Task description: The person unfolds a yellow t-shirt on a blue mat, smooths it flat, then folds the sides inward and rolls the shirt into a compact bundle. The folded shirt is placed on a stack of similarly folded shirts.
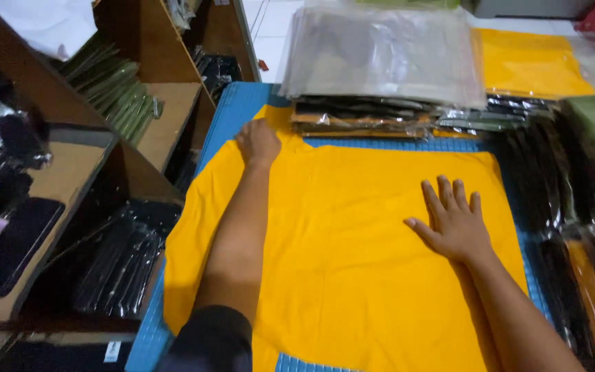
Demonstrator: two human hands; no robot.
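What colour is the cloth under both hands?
The cloth is plain yellow-orange, seen best in the head view.

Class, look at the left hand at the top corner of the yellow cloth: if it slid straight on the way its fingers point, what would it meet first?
The left hand points away from the person. It would probably first meet the stack of bagged garments just beyond the yellow cloth, though the gap between them is hard to judge.

A yellow garment (352,262) lies spread flat over the middle of a blue mat (239,103), smooth but for faint creases. Its far left corner, near the mat's far left edge, is bunched. Its left side hangs a little past the mat's left edge, and its near edge reaches almost to the mat's near edge.
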